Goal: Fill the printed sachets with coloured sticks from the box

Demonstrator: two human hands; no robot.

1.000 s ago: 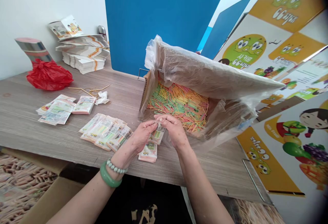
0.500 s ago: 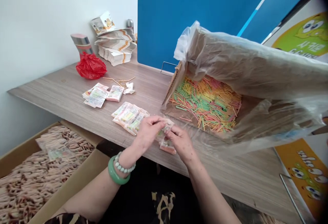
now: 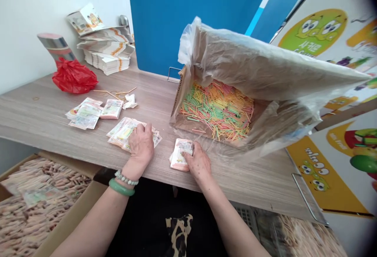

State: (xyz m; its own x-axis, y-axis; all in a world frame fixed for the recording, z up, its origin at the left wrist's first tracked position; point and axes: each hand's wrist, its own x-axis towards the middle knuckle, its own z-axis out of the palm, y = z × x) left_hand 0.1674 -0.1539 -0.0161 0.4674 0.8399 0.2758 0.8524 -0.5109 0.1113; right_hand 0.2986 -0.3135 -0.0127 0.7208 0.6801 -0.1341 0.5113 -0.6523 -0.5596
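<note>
My left hand point(image 3: 141, 142) reaches over a fanned pile of small printed sachets point(image 3: 121, 130). Its fingers are curled down on the right part of the pile, and the fingertips' contact is partly hidden. A green bangle and a beaded bracelet circle that wrist. Near the table's front edge, my right hand point(image 3: 199, 163) grips a small stack of sachets point(image 3: 179, 155) by its right side, thumb on top. More loose sachets point(image 3: 85, 115) and a neat sachet stack point(image 3: 112, 108) lie further left.
A plastic-lined carton point(image 3: 184, 92) of short coloured sticks point(image 3: 218, 110) stands tilted at the right. A red plastic bag point(image 3: 75, 76), crumpled tissue point(image 3: 130, 101) and stacked flat cartons point(image 3: 107, 59) sit behind. Below left, an open box point(image 3: 73, 214) holds many sachets.
My hands have parted. The left moved left from the sachet between them onto the fanned pile; the right lowered onto the small stack. The view has turned right.
</note>
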